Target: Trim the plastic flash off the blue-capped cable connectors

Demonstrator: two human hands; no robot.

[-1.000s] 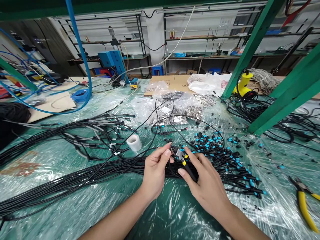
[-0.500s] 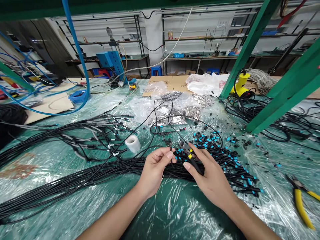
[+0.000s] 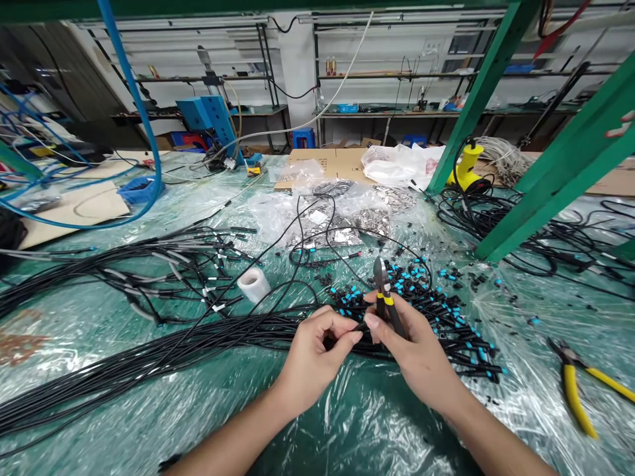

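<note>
My left hand (image 3: 322, 354) pinches a thin black cable end (image 3: 358, 327) between thumb and fingertips. My right hand (image 3: 411, 340) is wrapped round cutting pliers (image 3: 383, 284) with black and yellow handles, their jaws pointing up and away from the cable. The right thumb and fingertip come close to the cable end; whether they touch it I cannot tell. Under and behind both hands runs a thick bundle of black cables (image 3: 198, 347), and to the right lie many cable ends with blue tips (image 3: 466, 330).
A white roll (image 3: 253, 285) stands left of the hands. A second pair of pliers with yellow handles (image 3: 575, 390) lies at the right. Bags of small metal parts (image 3: 342, 221) are behind. Green posts (image 3: 489, 132) rise at the right, and a blue hose (image 3: 133, 99) hangs at the left.
The pliers have swung upright in my right hand, away from the cable. My two hands have come closer together, with the left slightly lower. The whole view has shifted a little.
</note>
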